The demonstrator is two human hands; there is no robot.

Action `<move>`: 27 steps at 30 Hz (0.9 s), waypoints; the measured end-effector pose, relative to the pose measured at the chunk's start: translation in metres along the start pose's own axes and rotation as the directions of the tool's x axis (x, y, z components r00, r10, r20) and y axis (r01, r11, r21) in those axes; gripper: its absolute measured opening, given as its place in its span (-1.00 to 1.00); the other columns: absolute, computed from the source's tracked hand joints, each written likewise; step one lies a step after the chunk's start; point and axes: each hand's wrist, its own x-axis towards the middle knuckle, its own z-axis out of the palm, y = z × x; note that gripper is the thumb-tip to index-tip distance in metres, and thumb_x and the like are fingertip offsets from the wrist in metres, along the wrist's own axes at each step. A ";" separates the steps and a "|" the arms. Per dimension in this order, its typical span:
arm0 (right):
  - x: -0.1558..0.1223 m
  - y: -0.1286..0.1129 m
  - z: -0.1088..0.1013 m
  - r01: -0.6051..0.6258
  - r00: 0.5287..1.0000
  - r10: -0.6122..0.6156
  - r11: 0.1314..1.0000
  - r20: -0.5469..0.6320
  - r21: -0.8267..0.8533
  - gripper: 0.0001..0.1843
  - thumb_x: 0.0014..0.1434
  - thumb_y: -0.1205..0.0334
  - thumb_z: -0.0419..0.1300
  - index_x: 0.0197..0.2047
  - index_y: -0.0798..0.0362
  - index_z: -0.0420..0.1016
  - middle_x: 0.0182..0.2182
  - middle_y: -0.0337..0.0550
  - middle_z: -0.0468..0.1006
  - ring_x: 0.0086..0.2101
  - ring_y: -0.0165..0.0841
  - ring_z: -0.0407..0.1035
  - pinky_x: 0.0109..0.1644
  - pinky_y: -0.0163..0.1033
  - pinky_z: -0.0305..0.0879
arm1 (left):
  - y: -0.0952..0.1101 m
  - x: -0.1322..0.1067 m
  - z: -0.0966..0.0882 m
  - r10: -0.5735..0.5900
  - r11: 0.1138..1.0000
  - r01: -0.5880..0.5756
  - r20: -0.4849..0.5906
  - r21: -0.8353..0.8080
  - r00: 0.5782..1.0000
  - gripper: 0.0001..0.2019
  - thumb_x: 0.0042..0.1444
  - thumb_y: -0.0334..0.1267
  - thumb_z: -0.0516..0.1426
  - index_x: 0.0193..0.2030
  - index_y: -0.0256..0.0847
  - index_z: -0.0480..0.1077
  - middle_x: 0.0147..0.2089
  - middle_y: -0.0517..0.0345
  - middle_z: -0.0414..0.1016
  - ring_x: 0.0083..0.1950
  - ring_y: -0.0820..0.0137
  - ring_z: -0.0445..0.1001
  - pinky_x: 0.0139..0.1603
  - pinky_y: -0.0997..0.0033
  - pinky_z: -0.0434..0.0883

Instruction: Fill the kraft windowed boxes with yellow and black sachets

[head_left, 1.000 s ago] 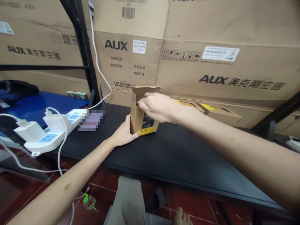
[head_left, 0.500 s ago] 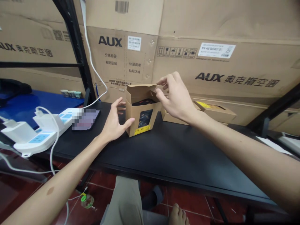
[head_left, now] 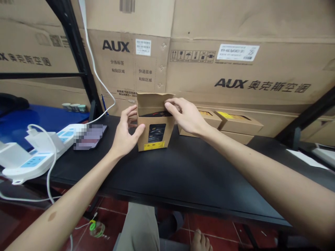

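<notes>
While the open carton (head_left: pixel 156 121) stands on the table (head_left: pixel 180 170), it is best steadied by the spread left hand (head_left: pixel 126 135); whether it is pinched by the right hand (head_left: pixel 188 115) cannot be told.

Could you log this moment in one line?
front box: upright, open; left hand: at its left; right hand: at its top right

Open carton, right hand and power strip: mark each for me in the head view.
Open carton (head_left: pixel 157 120): head view, on its front panel, just above the window.
Right hand (head_left: pixel 187 115): head view, on the back of the hand.
Power strip (head_left: pixel 46 161): head view, on its white casing.
</notes>
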 end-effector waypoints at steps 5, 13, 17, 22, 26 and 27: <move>0.005 0.003 0.004 -0.013 1.000 0.014 0.999 -0.015 0.048 -0.47 0.43 -0.01 0.06 0.29 0.14 0.43 0.07 0.08 0.57 -0.09 -0.24 0.48 0.21 0.03 0.37 | 0.001 0.004 0.003 -0.015 1.000 0.016 -0.011 0.018 1.000 -0.43 0.25 0.12 0.22 0.30 -0.05 0.26 0.27 -0.07 0.48 0.27 0.13 0.52 0.22 0.05 0.51; -0.004 0.020 0.019 0.200 0.968 -0.199 0.980 -0.155 -0.005 -0.29 0.43 -0.14 0.04 0.53 -0.10 0.07 0.12 -0.01 0.51 -0.02 -0.18 0.48 0.14 0.06 0.46 | -0.008 0.023 0.018 -0.057 0.997 0.065 -0.151 0.051 0.987 -0.51 0.30 0.31 0.06 -0.03 -0.10 0.38 -0.05 0.05 0.58 -0.01 0.22 0.58 0.14 0.10 0.49; -0.010 0.019 0.019 0.321 0.939 -0.322 0.947 -0.121 -0.031 -0.40 0.45 -0.23 -0.03 0.32 -0.06 0.39 0.10 0.00 0.53 0.05 -0.18 0.46 0.19 0.04 0.44 | -0.011 0.023 0.026 -0.041 0.997 0.056 -0.229 0.061 0.973 -0.48 0.29 0.35 0.05 -0.05 -0.10 0.36 -0.04 0.05 0.58 0.03 0.22 0.59 0.16 0.10 0.48; -0.018 0.019 0.028 0.381 0.909 -0.370 0.924 -0.193 0.027 -0.48 0.52 -0.10 -0.12 0.16 0.02 0.51 0.05 -0.02 0.59 0.08 -0.26 0.47 0.24 -0.08 0.39 | -0.010 0.019 0.026 0.023 1.000 -0.025 -0.221 -0.008 0.975 -0.43 0.23 0.39 0.08 0.07 -0.04 0.18 0.06 0.01 0.58 0.07 0.22 0.63 0.15 0.10 0.51; -0.022 0.023 0.034 0.407 0.892 -0.384 0.912 -0.239 0.051 -0.56 0.53 0.03 -0.08 0.15 0.05 0.51 0.03 -0.03 0.59 0.07 -0.31 0.47 0.24 -0.12 0.38 | -0.001 0.019 0.027 0.074 0.996 -0.084 -0.192 -0.043 0.979 -0.56 0.36 0.21 0.09 0.16 0.01 0.18 0.19 0.02 0.57 0.22 0.25 0.58 0.25 0.09 0.48; -0.023 0.025 0.034 0.409 0.891 -0.386 0.911 -0.239 0.052 -0.57 0.53 0.03 -0.07 0.15 0.04 0.51 0.03 -0.03 0.59 0.07 -0.30 0.46 0.23 -0.11 0.39 | 0.001 0.019 0.027 0.090 0.995 -0.097 -0.196 -0.028 0.976 -0.60 0.38 0.17 0.08 0.17 0.00 0.22 0.20 0.03 0.57 0.24 0.26 0.57 0.27 0.09 0.46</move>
